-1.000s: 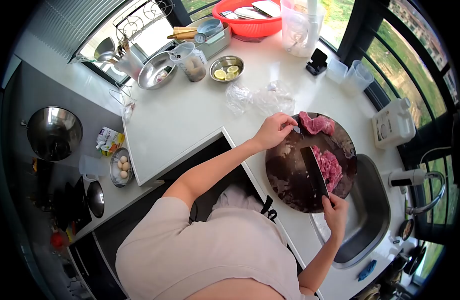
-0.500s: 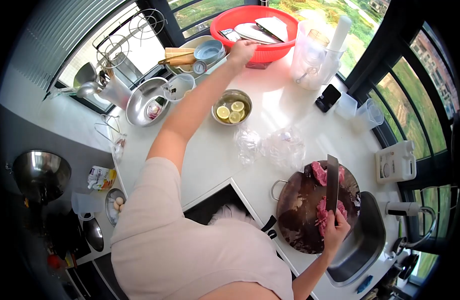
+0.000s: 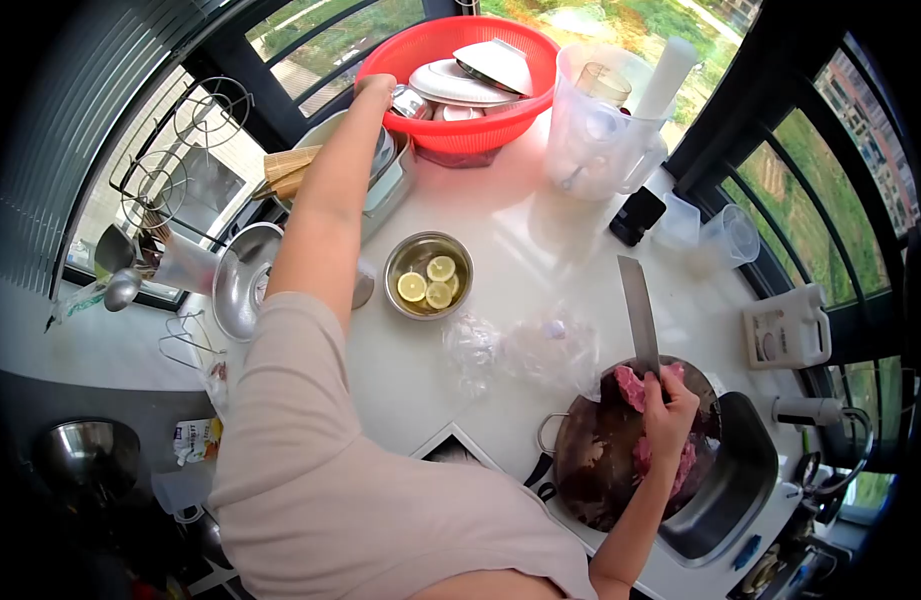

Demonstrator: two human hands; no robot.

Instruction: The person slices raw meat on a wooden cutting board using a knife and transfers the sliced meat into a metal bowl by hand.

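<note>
My left hand (image 3: 376, 88) is at the left rim of a red plastic basket (image 3: 500, 122) that holds white dishes (image 3: 460, 84); its fingers are too small and hidden to read. A shiny metal item (image 3: 410, 102) lies just beside it. My right hand (image 3: 670, 408) grips the handle of a cleaver (image 3: 636, 305), its blade pointing away from me. Under that hand is a round dark cutting board (image 3: 592, 455) with a piece of raw meat (image 3: 630, 388) at the far side and chopped meat (image 3: 684, 466) nearer, partly hidden by my wrist.
A metal bowl with lemon slices (image 3: 428, 275) and crumpled clear plastic bags (image 3: 550, 350) lie on the counter. A large clear jug (image 3: 590, 150) and black device (image 3: 637, 215) stand farther back. The sink (image 3: 725, 490) is right of the board, a white jug (image 3: 786, 328) behind it.
My left hand has left the cutting board and reached far forward to the basket's left rim. My right hand has raised the cleaver off the chopped meat, still gripping it. The view has shifted.
</note>
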